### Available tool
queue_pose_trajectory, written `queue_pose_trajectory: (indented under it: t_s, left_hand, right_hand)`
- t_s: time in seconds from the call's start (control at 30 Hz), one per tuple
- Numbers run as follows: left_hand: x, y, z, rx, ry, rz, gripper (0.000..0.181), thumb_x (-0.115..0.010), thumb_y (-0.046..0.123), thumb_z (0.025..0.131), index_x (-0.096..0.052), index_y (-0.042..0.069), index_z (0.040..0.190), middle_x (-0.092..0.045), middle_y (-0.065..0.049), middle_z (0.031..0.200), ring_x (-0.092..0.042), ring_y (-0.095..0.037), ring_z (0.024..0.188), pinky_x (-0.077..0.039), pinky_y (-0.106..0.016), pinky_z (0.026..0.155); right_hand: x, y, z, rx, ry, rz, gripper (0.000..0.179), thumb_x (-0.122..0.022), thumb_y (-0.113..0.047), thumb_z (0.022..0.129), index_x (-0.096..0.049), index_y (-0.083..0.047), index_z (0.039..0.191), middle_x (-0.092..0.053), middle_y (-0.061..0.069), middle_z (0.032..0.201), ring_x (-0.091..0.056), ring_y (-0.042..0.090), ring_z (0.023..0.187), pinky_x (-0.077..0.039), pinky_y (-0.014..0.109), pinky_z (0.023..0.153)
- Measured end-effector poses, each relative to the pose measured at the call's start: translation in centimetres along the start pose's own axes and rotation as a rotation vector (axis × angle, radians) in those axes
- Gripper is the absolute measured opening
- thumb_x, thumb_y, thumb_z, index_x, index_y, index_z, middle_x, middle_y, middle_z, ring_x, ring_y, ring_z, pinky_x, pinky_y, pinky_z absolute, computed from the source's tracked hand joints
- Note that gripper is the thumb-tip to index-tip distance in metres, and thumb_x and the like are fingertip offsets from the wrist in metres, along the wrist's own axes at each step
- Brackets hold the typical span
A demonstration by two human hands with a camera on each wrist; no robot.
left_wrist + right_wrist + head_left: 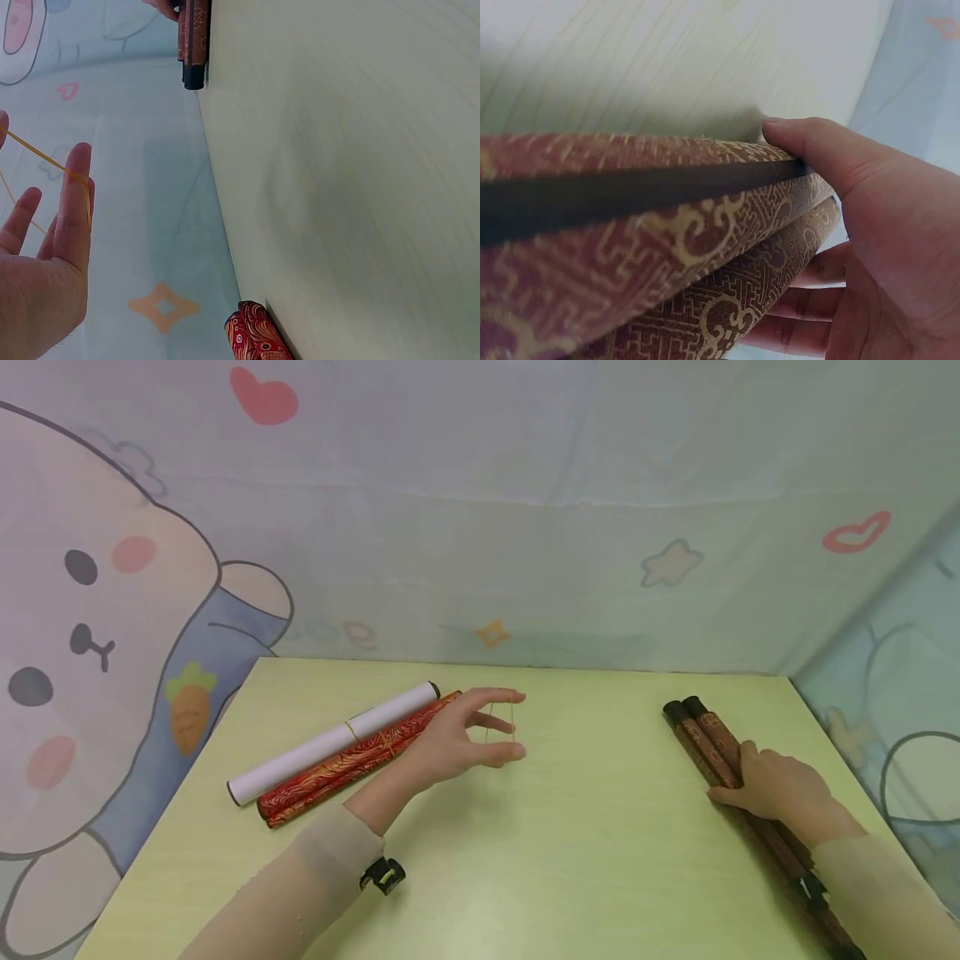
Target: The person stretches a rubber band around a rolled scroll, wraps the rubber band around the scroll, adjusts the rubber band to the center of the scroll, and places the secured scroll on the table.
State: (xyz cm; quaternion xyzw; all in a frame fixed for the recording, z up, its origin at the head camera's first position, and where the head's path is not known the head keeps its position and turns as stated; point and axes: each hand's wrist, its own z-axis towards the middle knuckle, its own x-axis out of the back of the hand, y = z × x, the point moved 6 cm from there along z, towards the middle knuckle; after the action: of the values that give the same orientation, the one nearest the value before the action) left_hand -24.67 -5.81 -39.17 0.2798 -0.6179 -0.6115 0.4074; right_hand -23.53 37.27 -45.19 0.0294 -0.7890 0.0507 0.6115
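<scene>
My left hand (516, 725) hovers just above the yellow-green table (585, 843), with a thin yellow rubber band (513, 718) stretched between its spread thumb and fingers. In the left wrist view the rubber band (45, 159) runs across the straight fingertips of my left hand (45, 225). My right hand (742, 777) grips a pair of dark brown patterned scrolls (701, 735) at the table's right side. The right wrist view shows its thumb (817, 150) on top and the fingers curled under the brown scrolls (630, 247).
Left of my left hand lie a white rolled scroll (330, 743), bound by a band, and two red patterned scrolls (352, 764) beside it. The ends of the red scrolls (251, 337) also show in the left wrist view. A cartoon-printed cloth wall (480, 527) surrounds the table.
</scene>
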Motion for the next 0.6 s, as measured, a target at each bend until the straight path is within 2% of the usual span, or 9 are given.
queue_pose_trajectory:
  t_s: [0.2, 0.43, 0.6]
  left_hand:
    - [0.0, 0.0, -0.1, 0.004, -0.002, 0.003, 0.064, -0.087, 0.014, 0.092, -0.061, 0.025, 0.149, -0.050, 0.006, 0.156, -0.065, -0.025, 0.128, -0.065, -0.050, 0.083]
    - [0.2, -0.2, -0.3, -0.001, 0.003, 0.006, 0.065, -0.086, 0.014, 0.091, -0.060, 0.024, 0.150, -0.051, 0.004, 0.157, -0.065, -0.027, 0.128, -0.066, -0.045, 0.081]
    - [0.3, -0.5, -0.3, 0.008, 0.016, 0.014, 0.063, -0.087, 0.015, 0.091, -0.062, 0.027, 0.148, -0.052, 0.007, 0.155, -0.066, -0.024, 0.127, -0.066, -0.045, 0.082]
  right_hand:
    - [0.1, 0.0, -0.2, 0.029, 0.021, -0.025, 0.098, -0.078, -0.056, 0.091, -0.042, 0.023, 0.138, -0.062, 0.039, 0.103, -0.067, 0.053, 0.084, -0.057, 0.063, 0.068]
    - [0.8, -0.9, -0.3, 0.078, 0.075, -0.033, 0.090, -0.080, -0.057, 0.088, -0.049, 0.012, 0.137, -0.060, 0.027, 0.094, -0.064, 0.040, 0.071, -0.054, 0.059, 0.059]
    - [1.5, -2.5, -0.6, 0.120, 0.102, -0.048, 0.099, -0.081, -0.060, 0.086, -0.049, 0.008, 0.150, -0.062, 0.026, 0.101, -0.066, 0.038, 0.075, -0.055, 0.057, 0.059]
